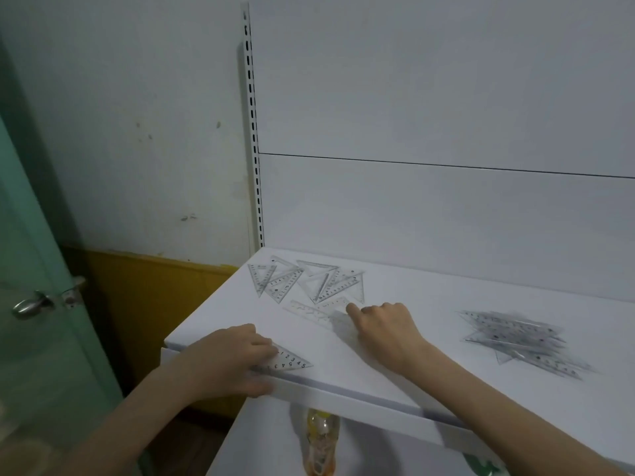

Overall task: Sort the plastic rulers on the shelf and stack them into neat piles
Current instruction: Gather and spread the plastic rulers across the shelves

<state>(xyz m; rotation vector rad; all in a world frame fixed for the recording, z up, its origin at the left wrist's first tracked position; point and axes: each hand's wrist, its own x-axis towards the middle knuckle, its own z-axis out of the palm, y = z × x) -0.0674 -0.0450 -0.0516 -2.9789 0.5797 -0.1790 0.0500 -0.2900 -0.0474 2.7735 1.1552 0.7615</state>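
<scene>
Clear plastic triangles (302, 281) lie flat, scattered and overlapping, at the back left of the shelf (429, 338). Straight rulers (311, 312) lie just in front of them. A small triangle (290, 361) rests at the front edge, and a loose pile (522, 341) sits well to the right.

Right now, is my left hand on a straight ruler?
No, the left hand grips a triangle at the front edge of the shelf.

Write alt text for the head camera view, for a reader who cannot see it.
A person's left hand rests on a clear set square at the front edge of a white shelf, while the right hand touches a straight ruler with its index finger. Loose set squares lie scattered behind; a pile sits to the right.
</scene>
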